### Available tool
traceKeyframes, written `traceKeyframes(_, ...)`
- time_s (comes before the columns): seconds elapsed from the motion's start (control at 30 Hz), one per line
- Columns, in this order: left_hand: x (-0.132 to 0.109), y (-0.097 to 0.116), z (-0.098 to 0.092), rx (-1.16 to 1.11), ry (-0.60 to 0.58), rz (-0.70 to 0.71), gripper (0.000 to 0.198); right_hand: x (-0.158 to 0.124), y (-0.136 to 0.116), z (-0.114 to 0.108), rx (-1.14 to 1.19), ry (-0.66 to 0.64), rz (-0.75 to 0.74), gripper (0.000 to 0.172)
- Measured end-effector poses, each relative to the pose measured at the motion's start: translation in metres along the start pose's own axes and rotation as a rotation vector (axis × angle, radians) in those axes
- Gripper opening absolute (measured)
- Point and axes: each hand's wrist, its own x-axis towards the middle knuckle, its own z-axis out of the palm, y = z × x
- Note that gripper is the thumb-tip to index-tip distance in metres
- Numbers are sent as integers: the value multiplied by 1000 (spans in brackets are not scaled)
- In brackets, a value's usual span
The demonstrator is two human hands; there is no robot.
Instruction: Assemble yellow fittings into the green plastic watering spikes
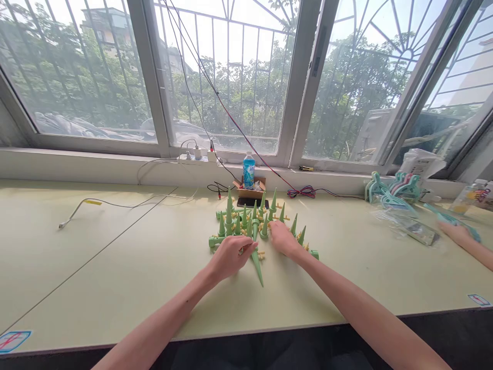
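A green plant watering spike (pixel 257 268) is pinched in my left hand (pixel 233 254), its long tip slanting down toward the table's front edge. Just to the right, my right hand (pixel 284 239) has its fingers curled together among the other spikes, by a small yellow valve. What those fingertips grip, if anything, is hidden. Around both hands stands a cluster of green watering spikes (pixel 229 213) with yellow valves, most pointing upward. A few lie on their sides, such as the spike (pixel 216 241) behind my left hand.
Behind the cluster are a dark phone (pixel 252 202) and a small cardboard box (pixel 251 192) with a blue liquid bottle (pixel 248 172). Cables (pixel 302 191) run along the back. At right, a co-worker's hand (pixel 454 234) touches a light-blue hanger near large clips (pixel 404 186) and a bottle (pixel 468 198).
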Motion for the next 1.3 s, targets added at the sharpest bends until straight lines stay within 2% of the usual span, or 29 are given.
traceKeyframes(0.27, 0, 0, 0, -3, 4, 10, 43, -3, 0, 3, -35, 19, -7, 26)
traceKeyframes(0.57, 0, 0, 0, -2, 10, 5, 42, -27, 0, 3, -41, 43, -104, 32)
traceKeyframes(0.83, 0, -2, 0, 19, 11, -21, 41, -35, 7, 15, 82, 79, -261, 20)
traceKeyframes(1.1, 1, -1, -2, -15, 57, -112, 29, -47, 0, 14, 404, 284, -435, 18)
traceKeyframes(1.3, 1, -2, -2, -38, 37, -109, 28, -49, -6, 8, 549, 248, -506, 21)
